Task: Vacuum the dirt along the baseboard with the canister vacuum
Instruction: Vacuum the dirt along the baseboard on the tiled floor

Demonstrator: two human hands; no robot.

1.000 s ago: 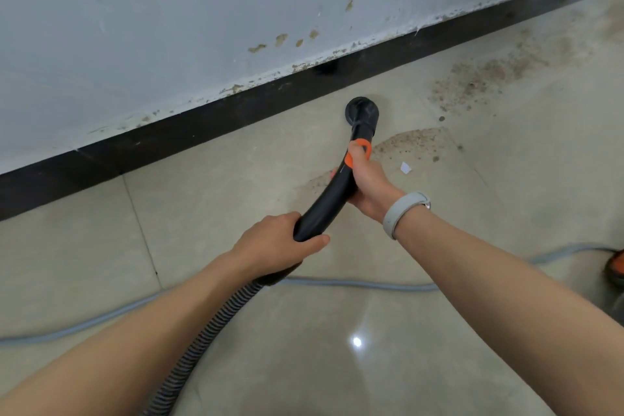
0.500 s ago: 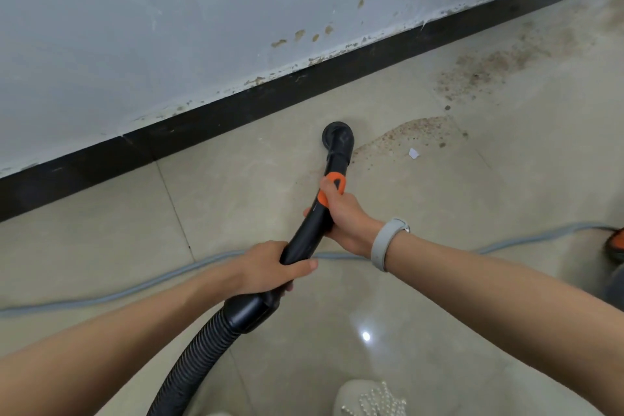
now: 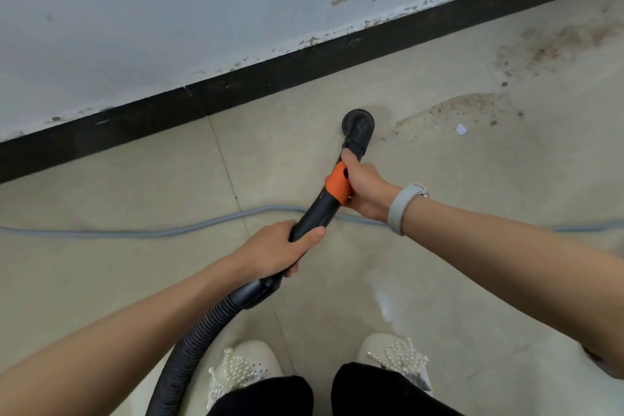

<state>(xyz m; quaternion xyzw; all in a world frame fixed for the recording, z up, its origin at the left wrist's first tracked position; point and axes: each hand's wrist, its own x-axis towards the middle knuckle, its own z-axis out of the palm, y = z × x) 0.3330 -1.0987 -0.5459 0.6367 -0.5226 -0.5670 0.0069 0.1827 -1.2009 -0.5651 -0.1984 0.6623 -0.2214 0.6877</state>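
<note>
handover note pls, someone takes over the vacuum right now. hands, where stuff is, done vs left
Left hand grips the black wand low, near the ribbed hose. Right hand grips it at the orange collar.
Round nozzle sits on the tile, short of the black baseboard.
Done: floor left of the nozzle looks clean.
Left: dirt patch right of the nozzle, paper scrap, and a fainter patch further right.

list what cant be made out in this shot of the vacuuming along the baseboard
Head view only:
- Canister vacuum body: out of frame; the ribbed hose leaves at the bottom edge.
- Nozzle mouth: faces the floor, so contact and suction can't be judged.
- Wand under the left hand and right hand: covered by fingers.
- Grey cable: both ends cut off by the side edges.
- Dirt patch: grains too small to identify.
</note>
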